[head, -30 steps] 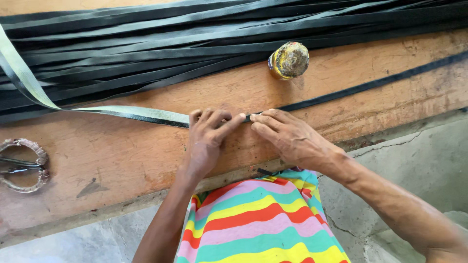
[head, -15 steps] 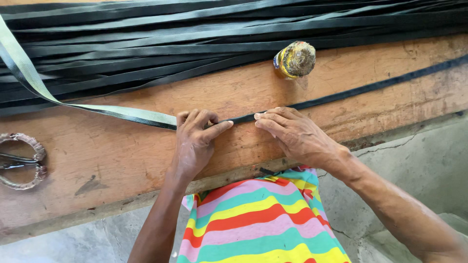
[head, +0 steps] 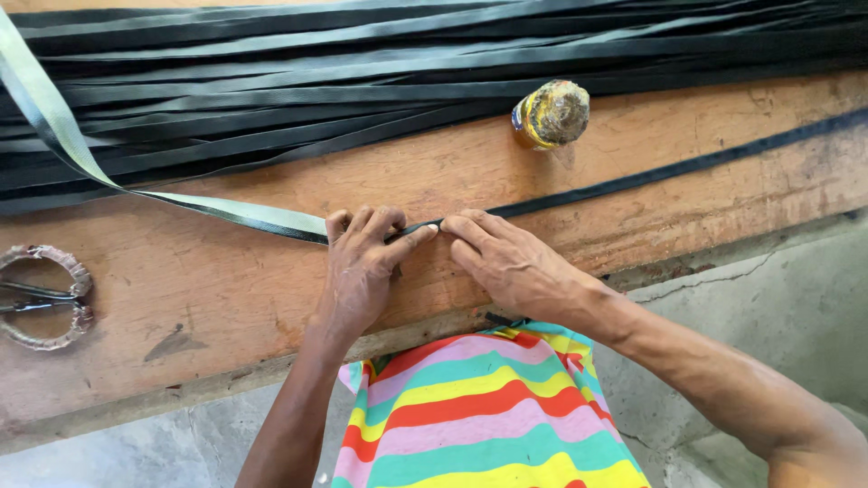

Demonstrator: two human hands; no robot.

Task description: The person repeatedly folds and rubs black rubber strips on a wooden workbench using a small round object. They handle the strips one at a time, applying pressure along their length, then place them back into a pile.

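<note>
- While both hands are resting on the wooden bench, the left hand is pinching a dark strap flat against the wood.
- Right hand is pressing fingertips on the same strap — just beside the left thumb.
- Strap is running diagonally across the bench, below a heap of black strips.
- Scissors are lying at far left — a wrapped roll is sitting above the hands.

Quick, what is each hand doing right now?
Left hand: closed, fingers pinching the dark strap against the wooden board.
Right hand: fingers curled, pressing on the same strap; whether it grips it cannot be told.
</note>
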